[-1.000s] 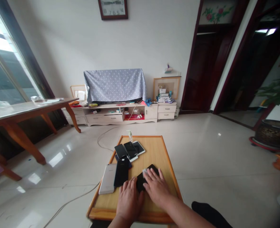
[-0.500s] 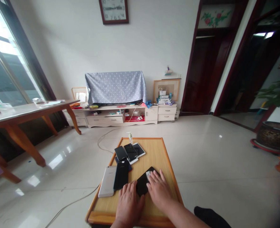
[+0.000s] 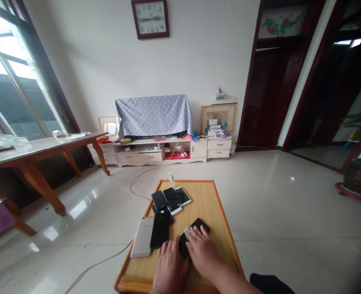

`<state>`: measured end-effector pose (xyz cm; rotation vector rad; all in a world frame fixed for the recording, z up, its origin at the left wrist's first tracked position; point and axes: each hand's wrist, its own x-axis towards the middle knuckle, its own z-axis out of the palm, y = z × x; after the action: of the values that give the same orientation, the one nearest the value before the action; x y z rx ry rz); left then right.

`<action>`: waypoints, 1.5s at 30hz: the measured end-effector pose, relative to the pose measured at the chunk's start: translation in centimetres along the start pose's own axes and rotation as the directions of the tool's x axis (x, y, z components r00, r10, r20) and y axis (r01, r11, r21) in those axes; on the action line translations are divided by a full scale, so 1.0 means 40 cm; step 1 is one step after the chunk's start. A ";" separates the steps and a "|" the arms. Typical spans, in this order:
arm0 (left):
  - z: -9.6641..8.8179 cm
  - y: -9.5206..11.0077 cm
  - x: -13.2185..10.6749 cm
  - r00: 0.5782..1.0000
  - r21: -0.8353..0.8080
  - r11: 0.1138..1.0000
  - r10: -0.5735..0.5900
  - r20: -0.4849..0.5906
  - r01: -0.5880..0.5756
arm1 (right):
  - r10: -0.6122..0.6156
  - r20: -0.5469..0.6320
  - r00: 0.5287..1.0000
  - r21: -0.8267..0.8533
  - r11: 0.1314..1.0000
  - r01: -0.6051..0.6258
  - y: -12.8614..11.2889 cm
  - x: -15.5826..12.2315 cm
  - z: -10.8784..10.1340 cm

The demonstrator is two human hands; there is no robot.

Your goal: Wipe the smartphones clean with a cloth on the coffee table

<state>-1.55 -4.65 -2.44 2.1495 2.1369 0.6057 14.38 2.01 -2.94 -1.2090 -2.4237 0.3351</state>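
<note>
A black phone (image 3: 200, 225) lies slantwise on a low wooden table (image 3: 209, 200). My right hand (image 3: 203, 255) lies over the phone, fingertips pressing a small white pad (image 3: 186, 231) onto its screen. My left hand (image 3: 169, 265) rests flat on the table, fingers stretched and touching the phone's near left end. Most of the phone is hidden under my hands.
To the left lie a silver phone (image 3: 142, 242) and a black phone (image 3: 160, 234) side by side, with several more phones (image 3: 171, 198) and a small bottle (image 3: 171, 179) behind. A cable (image 3: 106, 259) runs over the tiled floor. A long table (image 3: 30, 151) stands at left.
The view has tilted upward and shifted, showing more of the wall clock. My right hand with the white pad has slid slightly along the phone. My left hand stays put.
</note>
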 end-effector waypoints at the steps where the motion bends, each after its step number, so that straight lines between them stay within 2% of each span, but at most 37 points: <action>1: 0.000 0.000 0.000 1.000 0.002 1.000 0.004 0.000 -0.004 | -0.049 0.014 0.999 0.023 0.999 0.049 -0.011 -0.003 0.006; 3: 0.002 -0.002 0.000 1.000 0.000 1.000 0.015 -0.009 -0.015 | -0.087 0.021 0.996 0.041 0.995 0.087 -0.018 -0.001 0.009; 8: 0.014 -0.012 -0.004 0.998 -0.003 1.000 0.017 -0.065 -0.017 | 0.084 -0.033 0.996 -0.039 0.996 -0.086 0.033 0.039 -0.020; 10: 0.020 -0.018 -0.003 0.997 0.001 1.000 0.022 -0.077 -0.022 | 0.087 -0.033 0.996 -0.044 0.995 -0.088 0.030 0.043 -0.023; 12: 0.025 -0.024 -0.001 0.996 -0.008 0.999 0.036 -0.077 -0.036 | 0.032 -0.007 0.999 -0.016 0.999 -0.032 -0.001 0.032 -0.015; 15: 0.033 -0.032 0.002 0.996 -0.040 0.998 0.045 -0.078 -0.048 | -0.120 0.038 0.992 0.086 0.989 0.117 -0.058 0.010 0.005; 17: 0.035 -0.034 0.002 0.997 -0.062 0.998 0.029 -0.075 -0.033 | -0.162 0.050 0.986 0.122 0.980 0.155 -0.070 0.007 0.010; 19: 0.035 -0.033 0.001 0.998 -0.076 0.997 0.006 -0.057 -0.011 | -0.119 0.047 0.992 0.103 0.988 0.114 -0.047 0.021 0.005; 23: 0.028 -0.024 0.001 0.999 -0.067 0.997 -0.030 -0.025 0.029 | 0.068 -0.026 0.997 -0.008 0.998 -0.068 0.041 0.066 -0.019; 26: 0.024 -0.018 0.005 0.999 -0.034 0.998 -0.050 -0.011 0.050 | 0.114 -0.058 0.992 -0.033 0.993 -0.116 0.057 0.073 -0.018; 28: 0.023 -0.016 0.010 0.998 -0.010 0.998 -0.065 0.012 0.065 | 0.080 -0.052 0.995 -0.025 0.996 -0.082 0.028 0.058 -0.003; 31: 0.022 -0.017 0.019 0.997 0.010 0.999 -0.053 0.061 0.052 | -0.051 -0.025 0.998 0.038 0.998 0.052 -0.032 0.029 0.023; 34: 0.020 -0.016 0.021 0.994 0.028 0.998 -0.054 0.094 0.052 | -0.106 -0.004 0.994 0.080 0.991 0.106 -0.044 0.026 0.022; 39: 0.014 -0.008 0.020 0.985 0.057 0.991 -0.126 0.119 0.120 | 0.113 -0.047 0.992 -0.040 0.993 -0.115 0.042 0.069 -0.017; 41: 0.015 -0.008 0.022 0.983 0.055 0.990 -0.135 0.123 0.129 | 0.147 -0.066 0.987 -0.055 0.987 -0.151 0.052 0.071 -0.014; 45: 0.013 -0.013 0.029 0.977 0.046 0.989 -0.149 0.155 0.144 | -0.017 0.013 1.000 0.033 0.999 0.016 -0.009 0.032 0.032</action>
<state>-1.92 -3.38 -2.82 1.9598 2.2089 0.3750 12.83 2.78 -3.60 -1.1760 -2.4282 0.3771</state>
